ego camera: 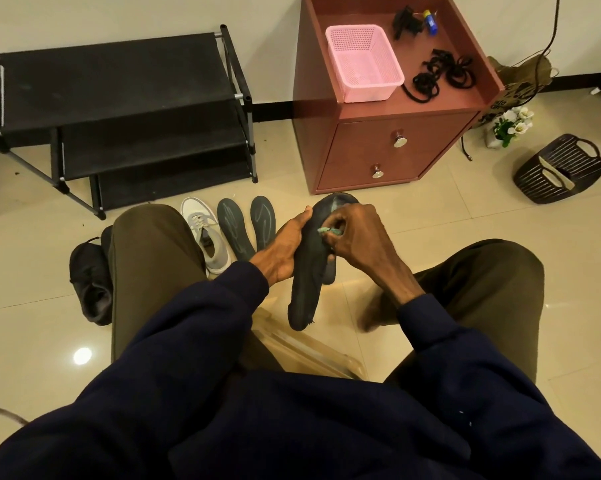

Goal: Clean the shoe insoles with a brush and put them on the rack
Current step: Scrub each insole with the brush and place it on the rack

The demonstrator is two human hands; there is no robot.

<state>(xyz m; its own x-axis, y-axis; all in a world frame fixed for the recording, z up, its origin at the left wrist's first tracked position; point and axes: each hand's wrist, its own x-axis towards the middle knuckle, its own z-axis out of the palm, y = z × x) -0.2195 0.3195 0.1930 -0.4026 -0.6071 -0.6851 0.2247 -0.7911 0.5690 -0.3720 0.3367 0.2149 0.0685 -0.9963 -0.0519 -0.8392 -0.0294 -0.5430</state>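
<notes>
My left hand (285, 247) grips a dark insole (307, 289) by its left edge, holding it up between my knees. My right hand (356, 237) is curled around a small green brush (329, 231), most of it hidden by my fingers, and presses it against the insole's upper half. A second dark insole edge (330, 275) shows just behind the held one. Two more grey insoles (235, 233) (263, 223) lie flat on the floor ahead. The black three-tier shoe rack (119, 109) stands at the far left against the wall with bare shelves.
A grey sneaker (207, 233) lies beside the floor insoles and a black shoe (89, 282) sits left of my left knee. A reddish cabinet (389, 133) carries a pink basket (365, 62) and black laces (437, 74). A dark slatted basket (558, 168) lies at right.
</notes>
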